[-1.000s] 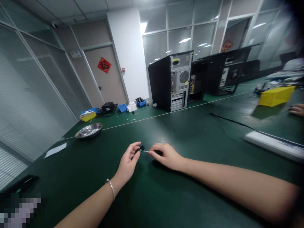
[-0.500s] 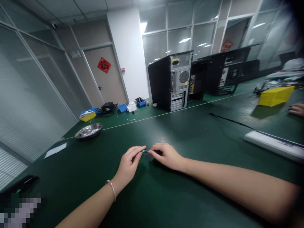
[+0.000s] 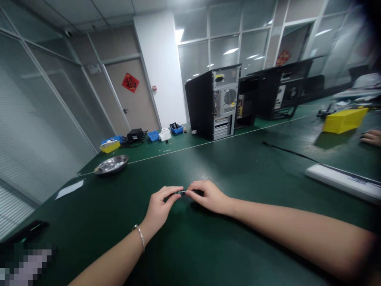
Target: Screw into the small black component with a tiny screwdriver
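Just above the dark green tabletop (image 3: pixel 190 246), my two hands meet over a small green, black and silver piece (image 3: pixel 182 193). It looks like a tiny circuit board with a metal end, but it is too small to name for certain. My left hand (image 3: pixel 159 204), with a bracelet at the wrist, pinches its left side between thumb and fingers. The thumb and fingertips of my right hand (image 3: pixel 210 196) are closed at its right, metal end. My fingers cover much of the piece.
A metal bowl (image 3: pixel 111 165) with small white bits stands at the left, near a white sheet (image 3: pixel 70 189). Computer cases (image 3: pixel 205 103) stand at the back. At the right are a white power strip (image 3: pixel 342 182), a yellow bin (image 3: pixel 345 120) and another person's hand (image 3: pixel 372 137).
My left hand has dropped slightly, and the small piece has turned a little, showing more of its black part. My right hand stays nearly in place.
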`<state>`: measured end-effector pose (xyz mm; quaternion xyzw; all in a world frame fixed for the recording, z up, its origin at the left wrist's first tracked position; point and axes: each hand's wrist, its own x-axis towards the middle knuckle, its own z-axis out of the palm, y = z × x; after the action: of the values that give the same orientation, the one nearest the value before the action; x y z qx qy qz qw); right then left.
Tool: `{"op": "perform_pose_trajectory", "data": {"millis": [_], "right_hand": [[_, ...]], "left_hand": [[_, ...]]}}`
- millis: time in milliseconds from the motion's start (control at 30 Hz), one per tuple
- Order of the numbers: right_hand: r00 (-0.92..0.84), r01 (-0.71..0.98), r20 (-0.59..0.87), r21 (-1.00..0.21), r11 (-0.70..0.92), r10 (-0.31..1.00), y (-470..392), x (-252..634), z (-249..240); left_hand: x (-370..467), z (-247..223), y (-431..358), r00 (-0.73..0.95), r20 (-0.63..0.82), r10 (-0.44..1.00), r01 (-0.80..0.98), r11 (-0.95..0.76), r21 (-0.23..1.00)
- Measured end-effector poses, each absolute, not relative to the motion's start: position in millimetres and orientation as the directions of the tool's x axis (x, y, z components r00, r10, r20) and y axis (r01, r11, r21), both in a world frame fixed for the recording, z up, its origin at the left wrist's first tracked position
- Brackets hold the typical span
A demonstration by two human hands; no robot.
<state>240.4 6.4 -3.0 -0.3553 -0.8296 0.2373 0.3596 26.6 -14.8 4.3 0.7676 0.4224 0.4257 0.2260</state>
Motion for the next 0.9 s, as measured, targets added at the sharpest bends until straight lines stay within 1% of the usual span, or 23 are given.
{"op": "perform_pose_trajectory", "data": {"millis": [167,400,467,567,633,767,900], "right_hand": [[-0.467,0.452,0.41,-0.651,0.61,0.783,4.9,240.2,-2.3],[-0.387,0.476,0.393,-0.69,0.546,0.834,8.4,242.0,-4.7],[-0.379,0.472,0.393,-0.696,0.541,0.838,9.5,242.1,-5.7],[-0.38,0.463,0.39,-0.705,0.537,0.839,9.5,241.4,-6.6],[-0.378,0.457,0.385,-0.713,0.532,0.842,9.0,240.8,-6.9],[-0.374,0.457,0.387,-0.714,0.53,0.843,8.2,240.1,-6.6],[-0.376,0.453,0.39,-0.714,0.534,0.841,8.4,240.4,-5.9]], "left_hand": [[27.4,3.0,-13.2,0.276,0.422,0.864,0.428,-0.503,0.751],[24.9,0.7,-11.2,0.242,0.443,0.863,0.437,-0.504,0.745],[25.4,0.9,-12.2,0.293,0.413,0.862,0.472,-0.506,0.722],[27.7,1.7,-14.7,0.43,0.33,0.841,0.552,-0.534,0.641],[29.3,2.3,-16.3,0.487,0.274,0.829,0.595,-0.545,0.591],[30.3,2.6,-18.1,0.514,0.214,0.831,0.64,-0.538,0.549],[28.7,1.0,-17.1,0.514,0.248,0.821,0.628,-0.557,0.543]]}}
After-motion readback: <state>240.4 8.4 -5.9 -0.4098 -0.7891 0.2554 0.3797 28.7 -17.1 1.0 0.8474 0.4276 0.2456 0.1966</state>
